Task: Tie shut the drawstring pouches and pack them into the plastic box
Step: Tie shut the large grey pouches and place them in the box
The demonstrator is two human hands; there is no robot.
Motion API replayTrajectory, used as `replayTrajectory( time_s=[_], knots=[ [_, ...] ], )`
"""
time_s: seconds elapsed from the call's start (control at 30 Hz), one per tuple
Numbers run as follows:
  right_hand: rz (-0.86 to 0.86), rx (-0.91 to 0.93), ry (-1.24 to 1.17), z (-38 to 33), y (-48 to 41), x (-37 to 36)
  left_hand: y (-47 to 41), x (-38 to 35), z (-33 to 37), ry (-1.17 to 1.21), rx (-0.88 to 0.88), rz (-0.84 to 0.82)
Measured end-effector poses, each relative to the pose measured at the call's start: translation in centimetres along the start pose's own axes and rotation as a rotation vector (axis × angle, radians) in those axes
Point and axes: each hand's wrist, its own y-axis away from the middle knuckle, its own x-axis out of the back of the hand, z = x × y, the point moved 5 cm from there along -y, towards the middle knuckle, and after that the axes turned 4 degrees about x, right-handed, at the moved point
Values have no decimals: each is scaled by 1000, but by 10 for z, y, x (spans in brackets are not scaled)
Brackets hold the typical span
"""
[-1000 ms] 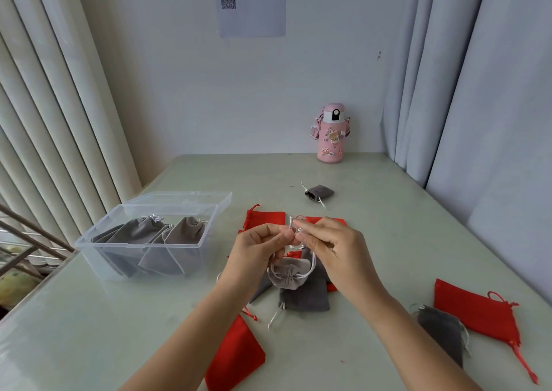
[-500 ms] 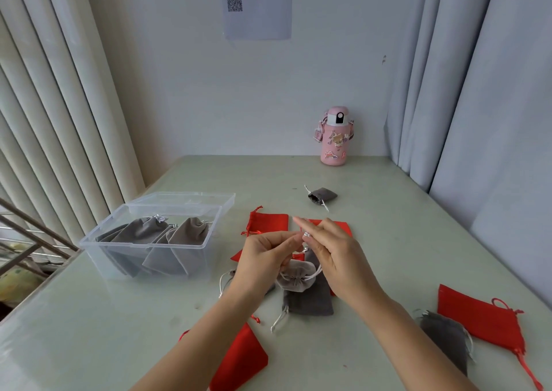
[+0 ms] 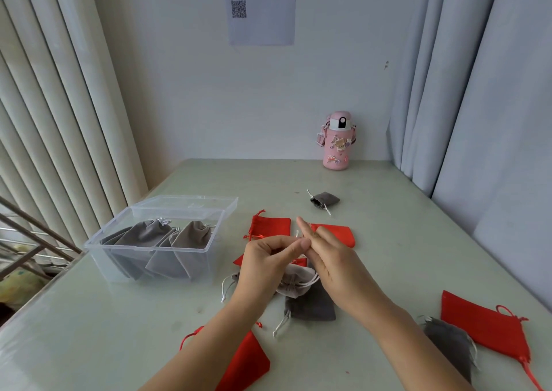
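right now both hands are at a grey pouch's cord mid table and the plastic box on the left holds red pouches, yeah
Not quite. The head view shows the plastic box holding grey pouches, not red ones. The rest stands: the left hand and right hand are at the cord of a grey pouch mid table, box on the left.

I can make out no words from here. The paper sheet (image 3: 261, 8) on the wall (image 3: 179, 91) carries a QR code (image 3: 238, 9) and faint print too small to read. The pink bottle (image 3: 337, 141) shows only cartoon stickers.
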Motion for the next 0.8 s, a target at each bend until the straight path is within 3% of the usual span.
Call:
replayTrajectory(
  time_s=[0.1, 0.4, 0.5, 0.63, 0.8],
  knots=[
    [-11, -36, -13, 3, 0, -1, 0, -2, -4, 75, 110, -20],
    [103, -341, -470, 5, -3, 13, -13, 7, -1, 507, 261, -147],
    [67, -475, -682, 8, -1, 10, -13, 11, 2, 419, 183, -196],
    [147, -592, -1115, 8, -1, 12, -12, 15, 9, 110, 33, -194],
    [73, -560, -1184, 4, -2, 11, -11, 22, 11, -241, -150, -7]
  ],
)
